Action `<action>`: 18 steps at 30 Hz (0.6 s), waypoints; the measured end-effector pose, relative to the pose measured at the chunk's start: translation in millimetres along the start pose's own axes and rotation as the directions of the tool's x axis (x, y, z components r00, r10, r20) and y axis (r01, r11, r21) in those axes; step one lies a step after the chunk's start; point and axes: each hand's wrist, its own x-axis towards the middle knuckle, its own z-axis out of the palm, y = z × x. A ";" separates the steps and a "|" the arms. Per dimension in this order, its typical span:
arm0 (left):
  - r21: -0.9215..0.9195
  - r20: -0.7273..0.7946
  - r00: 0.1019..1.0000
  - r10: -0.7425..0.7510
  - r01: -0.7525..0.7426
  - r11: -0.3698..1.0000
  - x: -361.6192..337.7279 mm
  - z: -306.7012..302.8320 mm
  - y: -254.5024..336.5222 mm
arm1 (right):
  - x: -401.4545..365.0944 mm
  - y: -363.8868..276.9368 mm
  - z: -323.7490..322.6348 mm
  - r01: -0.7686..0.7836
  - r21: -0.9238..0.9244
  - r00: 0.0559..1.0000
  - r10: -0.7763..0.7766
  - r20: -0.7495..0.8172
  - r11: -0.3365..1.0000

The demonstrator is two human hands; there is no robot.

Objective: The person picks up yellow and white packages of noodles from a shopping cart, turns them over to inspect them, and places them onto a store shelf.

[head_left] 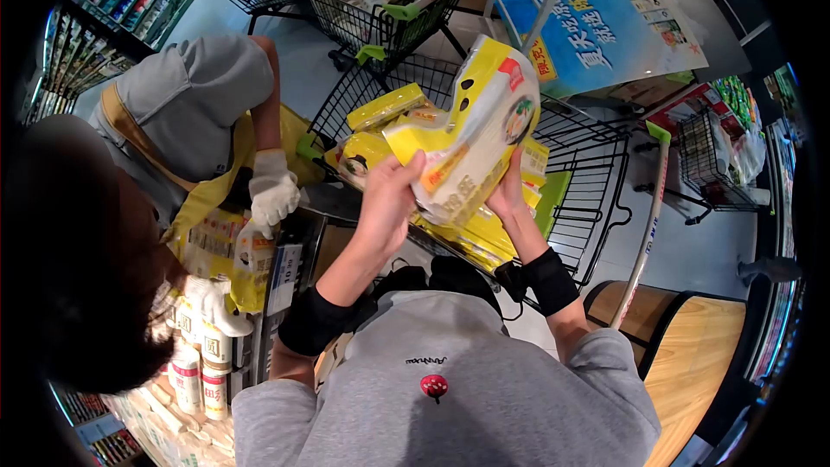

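A yellow-and-white plastic food bag [471, 134], probably of noodles, is held up tilted over a shopping cart. My left hand [391, 199] grips its lower left corner, thumb on top. My right hand [510, 186] holds the lower right side from beneath, its fingers partly hidden behind the bag. Below and behind it, the black wire shopping cart [596, 199] holds several yellow packages [385, 108], some lying flat under my hands.
At the left, a person in a grey shirt [199, 91] and white gloves [275, 186] handles yellow packages by a shelf. White cylindrical packs [214, 372] stand below. Another loaded cart [380, 9] is ahead. A blue poster [596, 35] and wooden counter [696, 363] flank the right.
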 end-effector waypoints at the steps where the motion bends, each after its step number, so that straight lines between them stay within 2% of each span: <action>1: -0.012 0.021 0.998 -0.066 0.066 0.998 -1.0 -2.3 -9.0 | 2.3 -5.6 -0.9 0.037 0.036 0.994 -0.033 -0.105 0.999; 2: -0.033 0.043 0.990 -0.137 0.138 0.990 -2.9 -2.5 -14.1 | 7.2 -9.9 -6.8 0.078 -0.064 0.988 -0.085 -0.131 0.995; 5: 0.031 0.037 0.973 -0.228 0.227 0.973 -3.9 -2.8 -14.6 | 2.3 -24.9 -22.3 0.017 -0.092 0.997 -0.024 -0.074 0.996; 6: 0.024 0.085 0.948 -0.306 0.305 0.952 1.3 -8.6 -12.2 | -0.5 -26.6 -24.4 0.018 -0.064 0.995 -0.025 -0.100 0.998; 9: -0.021 0.159 0.881 -0.447 0.455 0.890 9.0 -17.3 -4.4 | -9.0 -34.3 -41.4 0.071 -0.193 0.982 -0.103 -0.161 0.979; 10: -0.032 0.191 0.867 -0.461 0.475 0.879 14.3 -24.2 -5.5 | -11.1 -34.9 -45.1 0.083 -0.217 0.989 -0.107 -0.102 0.973; 12: -0.059 0.212 0.846 -0.489 0.510 0.858 17.5 -44.4 -14.8 | -13.4 -35.7 -46.6 0.008 -0.226 0.999 -0.019 -0.045 0.974; 14: -0.023 0.177 0.852 -0.492 0.504 0.864 17.9 -57.0 -18.0 | -14.9 -36.4 -54.9 -0.048 -0.314 0.992 0.007 -0.128 0.948; 15: 0.030 0.150 0.863 -0.482 0.484 0.875 13.4 -54.2 -16.9 | -16.7 -34.6 -49.4 -0.105 -0.286 0.978 0.046 -0.204 0.953; 17: 0.104 0.224 0.855 -0.467 0.456 0.884 14.3 -49.8 -26.8 | -15.3 -27.4 -35.5 -0.148 -0.327 0.967 0.068 -0.244 0.933; 18: 0.154 0.200 0.869 -0.453 0.429 0.890 12.4 -48.6 -31.5 | -14.6 -23.3 -25.5 -0.183 -0.339 0.959 0.093 -0.267 0.923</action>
